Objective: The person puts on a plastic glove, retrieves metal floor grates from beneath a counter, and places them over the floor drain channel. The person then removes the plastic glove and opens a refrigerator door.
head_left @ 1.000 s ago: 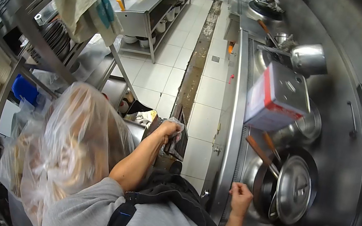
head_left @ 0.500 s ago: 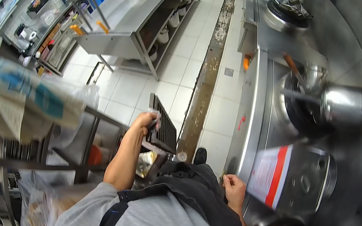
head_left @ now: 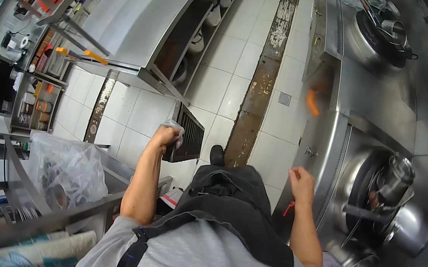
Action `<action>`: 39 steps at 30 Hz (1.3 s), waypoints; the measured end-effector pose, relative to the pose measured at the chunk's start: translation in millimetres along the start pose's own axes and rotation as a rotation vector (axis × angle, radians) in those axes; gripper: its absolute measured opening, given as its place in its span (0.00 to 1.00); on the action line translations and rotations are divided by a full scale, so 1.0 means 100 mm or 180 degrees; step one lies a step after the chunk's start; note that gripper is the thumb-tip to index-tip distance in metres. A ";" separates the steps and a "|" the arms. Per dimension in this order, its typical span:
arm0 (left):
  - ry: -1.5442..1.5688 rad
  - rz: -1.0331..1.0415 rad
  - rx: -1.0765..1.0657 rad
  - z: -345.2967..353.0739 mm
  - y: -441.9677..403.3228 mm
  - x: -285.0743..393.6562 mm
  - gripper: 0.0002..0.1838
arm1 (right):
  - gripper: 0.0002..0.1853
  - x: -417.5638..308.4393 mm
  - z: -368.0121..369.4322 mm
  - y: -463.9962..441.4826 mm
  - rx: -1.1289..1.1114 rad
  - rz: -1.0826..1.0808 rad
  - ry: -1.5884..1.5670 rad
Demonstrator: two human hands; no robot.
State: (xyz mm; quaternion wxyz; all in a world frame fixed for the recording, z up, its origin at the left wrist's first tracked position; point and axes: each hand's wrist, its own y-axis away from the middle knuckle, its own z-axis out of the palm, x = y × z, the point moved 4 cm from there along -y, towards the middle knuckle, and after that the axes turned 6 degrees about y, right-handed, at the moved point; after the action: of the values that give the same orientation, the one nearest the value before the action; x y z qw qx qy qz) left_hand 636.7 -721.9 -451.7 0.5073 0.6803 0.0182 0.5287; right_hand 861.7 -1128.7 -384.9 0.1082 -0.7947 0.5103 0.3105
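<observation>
A dark slatted rectangular panel point(head_left: 188, 136) hangs on edge from my left hand point(head_left: 169, 136). The fingers are wrapped around its upper left side, with clear plastic film over them. Beyond the panel is the white tiled floor. My right hand point(head_left: 303, 183) is raised beside the front edge of the steel stove point(head_left: 326, 152), its fingers curled together with nothing visible in them. Just below that hand is a red valve handle point(head_left: 289, 207).
A long steel table point(head_left: 132, 12) stands ahead on the left. A rusty floor channel point(head_left: 253, 100) runs forward from near my shoe. Woks and steel pots point(head_left: 412, 229) crowd the stove at right. A metal rack with a clear plastic bag point(head_left: 69, 169) is close on my left.
I have moved forward past the rack and the tin on the stove. The panel is still in my left hand. My right hand has risen and moved forward along the stove.
</observation>
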 end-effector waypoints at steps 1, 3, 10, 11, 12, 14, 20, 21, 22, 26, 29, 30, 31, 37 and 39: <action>0.0017 -0.0058 0.0000 0.01 -0.17 0.08 0.03 | 0.11 0.08 0.00 -0.10 -0.0042 0.0028 0.0032; 0.0144 -0.0120 0.0184 0.05 -0.47 0.33 0.02 | 0.12 0.31 0.02 -0.23 -0.0172 0.0544 0.0268; 0.0235 -0.0416 -0.0108 0.21 -1.62 1.35 0.04 | 0.11 0.77 -0.23 -1.41 -0.0244 0.1558 -0.0249; 0.0327 -0.0463 -0.0201 0.27 -1.75 1.45 0.04 | 0.10 0.80 -0.31 -1.74 -0.0099 0.1439 -0.0338; 0.0298 -0.0401 0.0043 0.35 -1.84 1.62 0.04 | 0.11 0.61 -0.46 -2.14 -0.0073 0.1364 -0.0310; 0.0118 -0.0318 -0.0060 0.59 -2.05 1.98 0.05 | 0.10 0.76 -0.56 -2.95 -0.0019 0.0856 -0.0409; 0.0153 -0.0329 0.0130 1.10 -2.86 2.83 0.07 | 0.10 -0.11 -1.26 -5.55 0.0018 0.0138 -0.0172; 0.0113 -0.0320 0.0095 1.18 -3.04 2.96 0.07 | 0.10 -0.23 -1.32 -5.94 -0.0022 -0.0078 -0.0064; 0.0231 -0.0414 0.0206 1.24 -3.24 3.10 0.07 | 0.10 -0.33 -1.35 -6.26 -0.0022 -0.0094 -0.0041; 0.0206 -0.0495 0.0174 1.52 -4.20 3.69 0.06 | 0.10 -0.61 -1.32 -7.53 0.0134 -0.0445 0.0131; 0.0192 -0.0737 0.0269 1.72 -5.14 4.08 0.08 | 0.09 -0.53 -1.21 -8.10 0.0140 0.0029 0.0341; 0.0184 -0.0728 0.0151 1.87 -5.41 4.25 0.08 | 0.09 -0.46 -1.14 -8.24 0.0131 0.0247 0.0434; 0.0140 -0.0720 0.0034 2.00 -5.69 4.44 0.09 | 0.10 -0.45 -1.06 -8.35 0.0113 0.0398 0.0256; -0.0277 -0.0705 -0.0139 3.02 -7.19 5.97 0.10 | 0.08 -0.81 -0.82 -9.23 -0.0215 0.0469 -0.0246; 0.0073 -0.0810 -0.0207 3.37 -7.73 6.47 0.09 | 0.09 -0.92 -0.72 -9.75 -0.0301 0.0613 -0.0437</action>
State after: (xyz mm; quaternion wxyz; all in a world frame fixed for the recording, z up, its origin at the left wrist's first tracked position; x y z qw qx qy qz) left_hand 1565.8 -210.0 -521.9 0.5918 0.6496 0.0931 0.4681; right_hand 1718.8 -650.6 -414.2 0.0750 -0.7231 0.5605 0.3968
